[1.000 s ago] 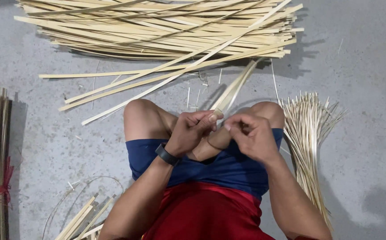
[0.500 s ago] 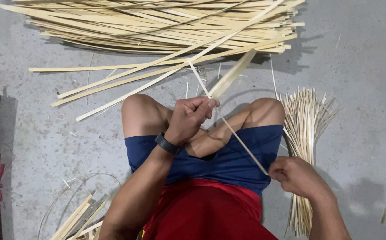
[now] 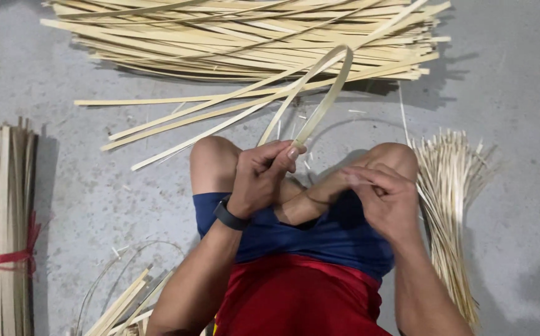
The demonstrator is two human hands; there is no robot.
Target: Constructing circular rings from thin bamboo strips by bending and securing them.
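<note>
Bamboo strip (image 3: 320, 93), bent in a loop above my knees, is pinched in my closed left hand (image 3: 260, 174); my right hand (image 3: 385, 196) curls half-shut just beside, whether it grips anything I cannot tell.
</note>
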